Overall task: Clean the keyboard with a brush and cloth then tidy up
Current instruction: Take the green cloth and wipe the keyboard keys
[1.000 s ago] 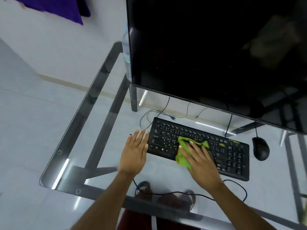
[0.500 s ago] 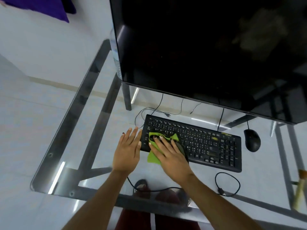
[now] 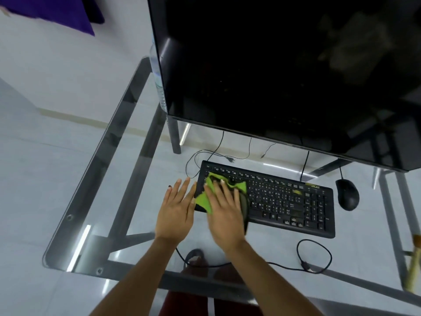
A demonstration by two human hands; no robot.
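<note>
A black keyboard point(image 3: 287, 199) lies on the glass desk point(image 3: 127, 169) below the monitor. My right hand point(image 3: 225, 213) lies flat on a green cloth point(image 3: 205, 197), pressing it onto the keyboard's left end. The cloth pokes out above and to the left of my fingers. My left hand point(image 3: 177, 208) rests flat on the glass with fingers spread, touching the keyboard's left edge. A pale wooden handle, maybe the brush point(image 3: 413, 265), shows at the right edge of the view.
A large dark monitor point(image 3: 284, 76) overhangs the desk's back. A black mouse point(image 3: 347, 193) sits right of the keyboard. A black cable loop point(image 3: 314, 256) lies near the front edge. A clear bottle point(image 3: 157, 71) stands behind the monitor's left side.
My right hand slid the green cloth leftward from the keyboard's middle to its left end. My left hand stayed by the keyboard's left edge.
</note>
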